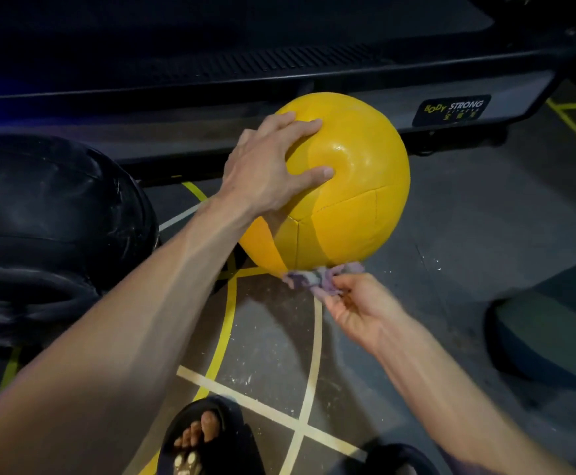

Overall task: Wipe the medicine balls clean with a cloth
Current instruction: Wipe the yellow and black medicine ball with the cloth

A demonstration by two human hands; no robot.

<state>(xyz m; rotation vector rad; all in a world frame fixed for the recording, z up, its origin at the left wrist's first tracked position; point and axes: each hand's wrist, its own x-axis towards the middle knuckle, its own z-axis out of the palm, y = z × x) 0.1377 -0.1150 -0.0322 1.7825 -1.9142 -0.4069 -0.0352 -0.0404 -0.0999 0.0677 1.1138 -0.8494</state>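
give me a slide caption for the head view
Left hand steadies the yellow ball while the right hand wipes its underside with a cloth.

**Readable text: one label**

Dark badge [451,110] on the grey side rail of the treadmill [375,108], just right of the yellow medicine ball [355,186]: "BODY STRONG", BODY in yellow, STRONG in white. Smaller line beneath, "FITNESS" plus Chinese characters, too small to confirm.
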